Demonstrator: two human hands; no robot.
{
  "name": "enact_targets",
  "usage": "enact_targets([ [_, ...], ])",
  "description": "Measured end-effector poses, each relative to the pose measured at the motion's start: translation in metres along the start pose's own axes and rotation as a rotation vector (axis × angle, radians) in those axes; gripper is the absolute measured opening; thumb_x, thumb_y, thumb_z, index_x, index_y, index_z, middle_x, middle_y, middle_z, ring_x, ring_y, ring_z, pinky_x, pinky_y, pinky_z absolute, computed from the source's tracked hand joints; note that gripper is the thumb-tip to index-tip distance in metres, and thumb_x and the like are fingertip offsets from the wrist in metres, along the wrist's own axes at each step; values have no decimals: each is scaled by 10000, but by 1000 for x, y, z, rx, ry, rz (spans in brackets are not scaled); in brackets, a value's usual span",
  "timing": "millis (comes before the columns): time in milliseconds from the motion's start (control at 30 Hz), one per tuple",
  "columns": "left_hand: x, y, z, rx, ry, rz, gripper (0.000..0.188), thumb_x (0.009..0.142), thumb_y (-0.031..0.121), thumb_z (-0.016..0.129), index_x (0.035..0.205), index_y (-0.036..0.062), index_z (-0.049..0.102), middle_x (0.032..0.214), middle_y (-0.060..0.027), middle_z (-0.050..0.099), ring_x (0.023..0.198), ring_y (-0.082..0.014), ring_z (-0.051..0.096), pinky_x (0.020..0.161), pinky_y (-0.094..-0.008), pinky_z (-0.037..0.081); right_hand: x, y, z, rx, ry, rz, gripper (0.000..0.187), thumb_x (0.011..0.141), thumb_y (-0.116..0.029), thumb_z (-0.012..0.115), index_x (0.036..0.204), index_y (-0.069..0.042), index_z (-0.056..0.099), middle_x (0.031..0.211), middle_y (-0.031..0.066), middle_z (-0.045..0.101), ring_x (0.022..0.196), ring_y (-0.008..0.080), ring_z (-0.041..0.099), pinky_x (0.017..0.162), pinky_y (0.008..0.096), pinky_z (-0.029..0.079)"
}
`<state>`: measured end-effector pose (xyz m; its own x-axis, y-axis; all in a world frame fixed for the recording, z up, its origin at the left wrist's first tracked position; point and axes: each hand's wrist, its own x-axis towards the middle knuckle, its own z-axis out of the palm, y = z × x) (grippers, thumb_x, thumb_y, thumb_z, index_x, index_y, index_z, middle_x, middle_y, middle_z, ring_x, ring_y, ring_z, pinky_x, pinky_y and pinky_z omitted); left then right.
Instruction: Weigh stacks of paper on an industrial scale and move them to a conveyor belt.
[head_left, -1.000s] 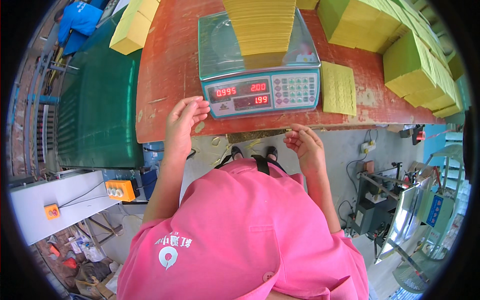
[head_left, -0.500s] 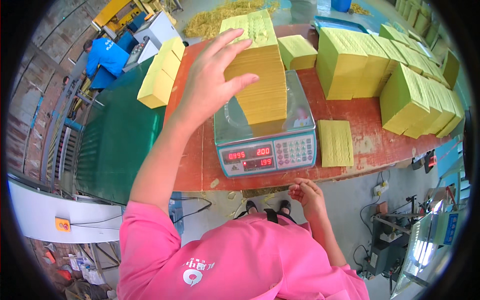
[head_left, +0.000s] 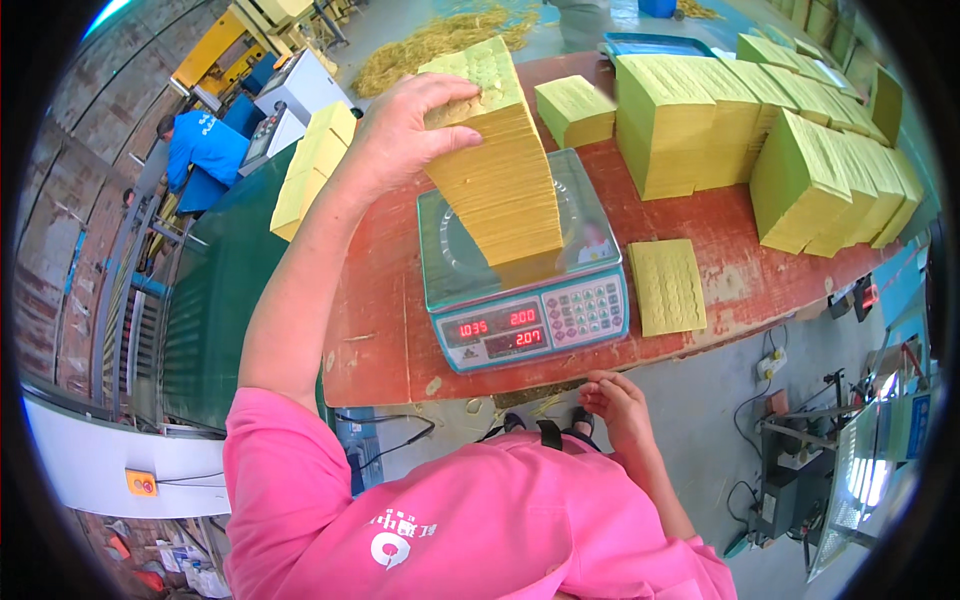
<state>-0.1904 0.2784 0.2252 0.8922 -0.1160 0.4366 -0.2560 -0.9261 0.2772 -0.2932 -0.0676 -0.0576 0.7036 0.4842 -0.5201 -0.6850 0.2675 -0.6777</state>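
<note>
A tall stack of yellow paper (head_left: pixel 500 190) stands, leaning to the left, on the glass-topped plate of a digital scale (head_left: pixel 435 270) with lit red figures. At the stack's top left, my left hand (head_left: pixel 405 125) grips it, the thumb on the near side and the fingers over the upper edge. My right hand (head_left: pixel 617 408) hangs low in front of the table's near edge, fingers loosely curled together with nothing seen in them. Just right of the scale lies a small flat yellow pad of paper (head_left: pixel 668 287).
More yellow paper stacks (head_left: pixel 680 130) crowd the right of the worn red table (head_left: pixel 375 335), one short stack (head_left: pixel 574 108) behind the scale. A blue tray (head_left: pixel 655 44) sits at the back. Left are a green surface (head_left: pixel 225 330) and a person in blue (head_left: pixel 205 145) at a machine.
My left hand has closed onto the stack's upper left, having been spread beside it. The stack leans further left, and the scale's red figures have changed. My right hand stays low.
</note>
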Motion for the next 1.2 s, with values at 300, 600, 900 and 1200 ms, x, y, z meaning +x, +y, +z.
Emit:
enact_targets([
  [300,-3,-6,1,308,173,351,297,869,141,689,1151,51,669,1073,-139,698,958,-303,675,827,-348,545,-3,-5,29,13,-61,-39,229,975,-125,533,1146,3,615,949,94,698,846,177,673,773,292,534],
  [600,-7,-21,-2,297,378,293,221,882,125,679,1077,23,668,985,-149,701,838,-331,680,719,-375,544,15,-194,148,-175,-464,-549,437,1005,-356,498,1195,27,590,1007,136,680,841,209,655,715,312,508],
  [900,-12,-4,10,464,352,346,240,916,125,648,1151,76,663,1033,-123,695,908,-305,678,780,-363,541,138,-317,259,-501,-537,-320,361,911,-218,656,1154,34,566,1040,215,628,926,299,654,807,440,588],
  [1200,-124,21,18,75,574,138,503,930,111,612,1385,-47,467,1417,-176,516,1271,-304,530,1035,-400,446,31,-307,117,-695,-214,-924,235,881,-13,620,1114,2,645,1152,166,635,1036,259,642,827,323,540],
])
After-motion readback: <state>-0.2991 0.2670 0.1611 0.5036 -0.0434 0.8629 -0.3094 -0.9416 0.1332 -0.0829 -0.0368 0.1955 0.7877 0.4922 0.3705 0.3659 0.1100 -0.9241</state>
